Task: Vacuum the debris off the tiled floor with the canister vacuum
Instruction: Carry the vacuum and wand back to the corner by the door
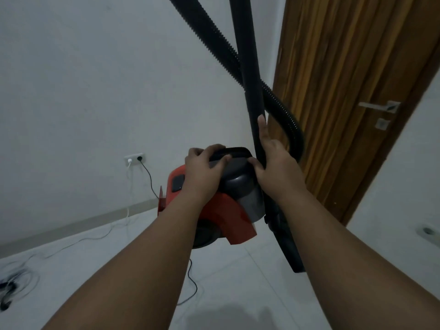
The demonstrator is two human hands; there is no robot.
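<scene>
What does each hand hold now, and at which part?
The left hand grips the canister vacuum by its black top handle. The right hand holds the rigid tube low down.

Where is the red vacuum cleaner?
In the head view, the red and grey canister vacuum is central, left of the brown wooden door; the left hand grips its black handle and the right hand holds the black rigid tube.

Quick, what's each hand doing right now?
Left hand: grips the carry handle of the canister vacuum.
Right hand: holds the black wand, thumb curled round it, one finger straight along it.
</scene>
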